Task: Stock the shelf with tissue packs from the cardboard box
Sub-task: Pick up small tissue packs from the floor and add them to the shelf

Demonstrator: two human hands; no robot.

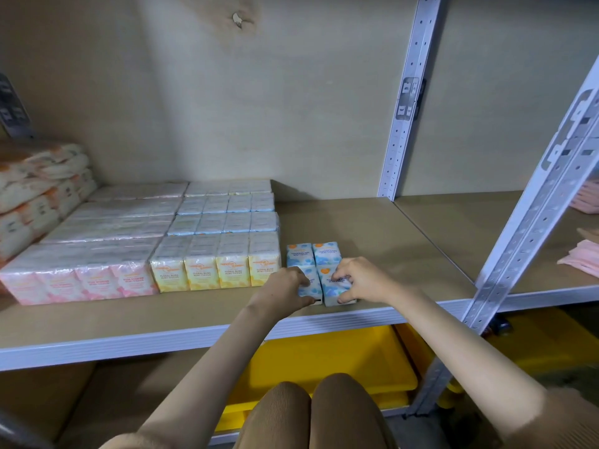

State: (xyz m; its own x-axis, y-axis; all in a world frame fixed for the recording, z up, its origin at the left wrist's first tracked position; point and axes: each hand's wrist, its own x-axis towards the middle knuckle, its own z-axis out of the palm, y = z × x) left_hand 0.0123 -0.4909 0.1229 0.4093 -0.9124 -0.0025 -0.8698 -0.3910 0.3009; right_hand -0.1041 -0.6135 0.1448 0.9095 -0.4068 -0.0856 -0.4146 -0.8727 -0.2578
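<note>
Blue-and-white mini tissue packs lie on the wooden shelf (372, 234), right of the yellow packs. Two rear blue packs (313, 253) sit side by side. In front of them, my left hand (285, 288) grips the left front blue pack (307, 290), and my right hand (363, 280) grips the right front blue pack (330, 288). Both front packs rest on the shelf near its front edge. Yellow tissue packs (215, 270) stand in rows to the left, with pink tissue packs (87, 280) further left. The cardboard box is out of view.
Large orange-and-white wrapped bundles (39, 189) are stacked at the far left. A perforated metal upright (531, 222) stands at the right, with pink items (583, 260) beyond it. Yellow plastic bins (340, 361) sit below the shelf, above my knees (311, 413).
</note>
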